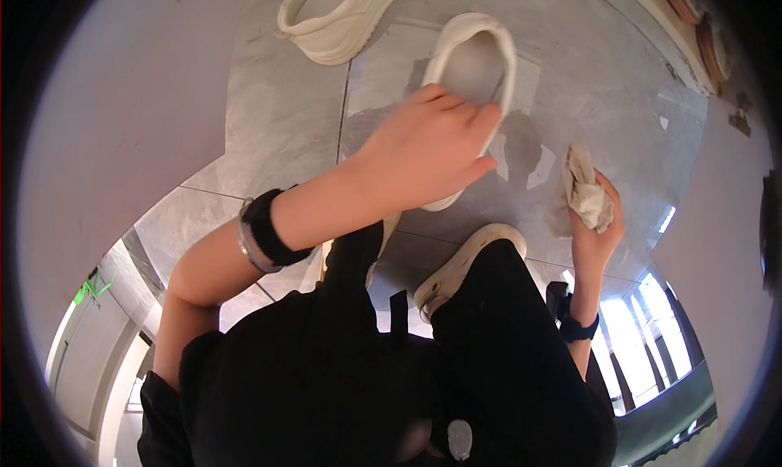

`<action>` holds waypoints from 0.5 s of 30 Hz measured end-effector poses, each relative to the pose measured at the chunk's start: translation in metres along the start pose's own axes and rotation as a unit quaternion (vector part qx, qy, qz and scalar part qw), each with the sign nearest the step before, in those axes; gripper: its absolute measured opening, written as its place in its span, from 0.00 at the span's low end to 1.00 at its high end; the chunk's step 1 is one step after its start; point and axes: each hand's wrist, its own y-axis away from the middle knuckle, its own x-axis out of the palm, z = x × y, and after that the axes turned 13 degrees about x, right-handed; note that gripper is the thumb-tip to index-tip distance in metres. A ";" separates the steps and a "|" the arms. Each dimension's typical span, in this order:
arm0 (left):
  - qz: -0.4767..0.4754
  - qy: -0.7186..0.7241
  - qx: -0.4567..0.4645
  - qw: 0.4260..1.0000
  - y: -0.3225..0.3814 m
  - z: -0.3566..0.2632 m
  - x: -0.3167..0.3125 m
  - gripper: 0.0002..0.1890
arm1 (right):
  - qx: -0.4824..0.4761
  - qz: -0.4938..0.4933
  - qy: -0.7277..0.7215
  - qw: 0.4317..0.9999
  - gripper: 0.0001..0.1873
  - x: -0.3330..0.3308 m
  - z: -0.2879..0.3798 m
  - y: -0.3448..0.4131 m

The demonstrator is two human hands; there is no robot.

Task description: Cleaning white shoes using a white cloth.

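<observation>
My left hand [427, 143] grips a white slip-on shoe [473, 24] across its middle, with the curled fingers at the near edge of the foot opening. The back of the hand hides much of the shoe's front part. Whether the sole touches the floor, I cannot tell. Off to the right, my right hand [602, 226] holds a crumpled, stained off-white cloth [588, 192], apart from the shoe. A second white shoe [339, 36] rests on the floor at the top, partly cut off by the frame.
Grey glossy floor tiles [287, 113] lie around the shoes, with darker, wet-looking patches. A pale panel [134, 88] borders the left; another pale surface [702, 210] stands at right. Below are my black-clothed legs [489, 339] and a cream clog [464, 262] on my foot. More footwear [715, 52] shows upper right.
</observation>
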 end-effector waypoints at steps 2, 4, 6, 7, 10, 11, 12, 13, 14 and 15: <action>0.090 0.065 -0.057 0.992 0.003 -0.004 -0.008 0.24 | 0.000 0.002 -0.009 1.000 0.23 -0.001 0.003 -0.003; 0.071 0.060 -0.062 0.994 0.009 -0.002 -0.001 0.24 | 0.001 0.006 -0.019 1.000 0.23 0.004 0.007 -0.006; 0.050 0.053 -0.075 0.995 0.011 -0.005 0.004 0.25 | -0.003 0.045 -0.043 0.998 0.23 0.009 0.017 -0.008; 0.055 0.021 -0.112 0.992 0.007 -0.007 0.002 0.25 | 0.003 0.040 -0.043 0.998 0.23 0.010 0.021 -0.010; 0.089 0.004 -0.212 0.973 -0.018 -0.014 -0.010 0.26 | -0.006 0.078 -0.068 0.995 0.24 0.012 0.031 -0.013; 0.115 0.017 -0.278 0.953 -0.026 -0.017 -0.013 0.27 | 0.003 0.080 -0.059 0.995 0.24 0.011 0.034 -0.013; 0.118 0.015 -0.275 0.954 -0.031 -0.015 -0.015 0.27 | 0.011 0.084 -0.051 0.995 0.24 0.012 0.036 -0.012; 0.109 0.026 -0.294 0.949 -0.037 -0.011 -0.015 0.27 | 0.013 0.080 -0.054 0.995 0.24 0.013 0.037 -0.011; 0.101 0.037 -0.314 0.943 -0.041 -0.007 -0.015 0.28 | 0.014 0.085 -0.069 0.994 0.24 0.014 0.037 -0.010; 0.103 0.036 -0.310 0.944 -0.045 -0.003 -0.013 0.28 | 0.016 0.090 -0.084 0.992 0.25 0.014 0.037 -0.010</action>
